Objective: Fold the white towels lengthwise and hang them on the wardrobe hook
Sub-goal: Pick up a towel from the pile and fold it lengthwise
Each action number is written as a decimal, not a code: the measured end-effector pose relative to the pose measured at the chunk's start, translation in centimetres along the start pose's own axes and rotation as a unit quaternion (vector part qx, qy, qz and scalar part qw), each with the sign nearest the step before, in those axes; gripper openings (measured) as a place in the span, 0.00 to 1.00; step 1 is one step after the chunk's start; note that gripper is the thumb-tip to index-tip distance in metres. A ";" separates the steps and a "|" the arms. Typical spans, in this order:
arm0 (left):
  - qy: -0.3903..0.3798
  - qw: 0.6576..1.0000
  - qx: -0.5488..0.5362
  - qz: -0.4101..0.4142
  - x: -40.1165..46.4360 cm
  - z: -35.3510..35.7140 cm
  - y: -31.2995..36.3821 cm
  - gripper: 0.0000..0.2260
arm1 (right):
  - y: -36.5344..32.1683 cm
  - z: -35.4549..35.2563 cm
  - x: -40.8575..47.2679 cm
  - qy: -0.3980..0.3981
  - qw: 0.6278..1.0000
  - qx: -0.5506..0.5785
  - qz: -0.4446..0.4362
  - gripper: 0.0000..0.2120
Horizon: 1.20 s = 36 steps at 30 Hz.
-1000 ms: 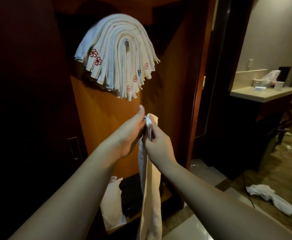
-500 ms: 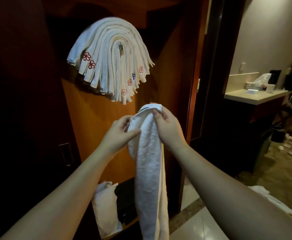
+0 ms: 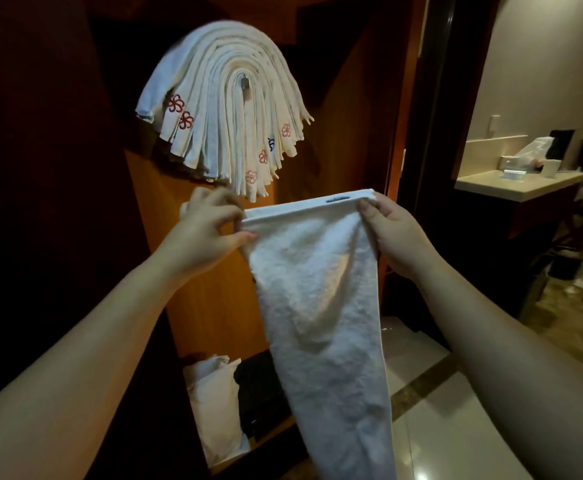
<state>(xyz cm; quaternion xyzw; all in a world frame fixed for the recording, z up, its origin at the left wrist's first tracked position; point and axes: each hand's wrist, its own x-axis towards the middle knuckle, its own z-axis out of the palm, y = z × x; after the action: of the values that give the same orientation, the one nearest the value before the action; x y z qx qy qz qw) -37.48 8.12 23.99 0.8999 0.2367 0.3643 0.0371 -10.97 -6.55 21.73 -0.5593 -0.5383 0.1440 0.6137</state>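
Observation:
A white towel (image 3: 317, 299) hangs in front of me, its top hem stretched flat between both hands. My left hand (image 3: 207, 237) pinches the hem's left corner and my right hand (image 3: 392, 230) grips the right corner. The lower part narrows and drops out of view at the bottom. Above, several folded white towels (image 3: 224, 112) with red flower marks are draped in a fan over the metal wardrobe hook (image 3: 245, 86) on the wooden panel.
An open wooden wardrobe (image 3: 213, 306) holds a white bag (image 3: 210, 403) and a dark item (image 3: 258, 396) on its low shelf. A dark door frame (image 3: 432, 133) stands at right, with a counter (image 3: 515, 185) beyond it. Tiled floor (image 3: 428, 427) lies below.
The towel's top was bunched between my hands; now both hands have moved apart and spread the hem wide. The view has shifted slightly closer to the wardrobe.

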 end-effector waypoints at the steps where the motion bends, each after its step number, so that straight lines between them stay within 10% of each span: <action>1: 0.017 1.000 -0.018 -0.007 0.1 0.1 0.1 0.10 | 0.0 -0.2 0.0 0.004 1.000 0.001 0.002 0.15; 9: -0.049 0.867 -0.475 -0.140 0.6 0.0 0.9 0.10 | -0.5 0.5 -0.3 0.054 0.999 0.005 -0.002 0.13; 20: 0.136 0.799 -0.568 -0.144 1.1 -1.3 2.3 0.17 | -3.9 2.9 -0.1 0.170 0.981 -0.045 -0.084 0.16; 23: -0.016 0.764 -0.602 -0.230 -0.3 0.2 2.7 0.11 | -4.7 3.9 -0.1 0.186 0.979 -0.021 -0.083 0.15; 30: -0.002 0.725 -0.644 -0.244 -1.8 1.1 0.9 0.15 | -2.4 3.6 -1.8 0.105 0.994 -0.032 -0.008 0.21; 36: -0.013 0.728 -0.630 -0.270 -3.4 2.8 1.9 0.14 | 0.5 2.5 -3.2 -0.044 0.969 0.198 0.143 0.23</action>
<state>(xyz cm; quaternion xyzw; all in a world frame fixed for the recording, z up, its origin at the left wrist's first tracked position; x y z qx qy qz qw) -36.93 5.22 20.21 0.5726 0.1848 0.3930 0.6954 -14.06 -7.53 19.22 -0.4908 -0.4401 0.3581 0.6612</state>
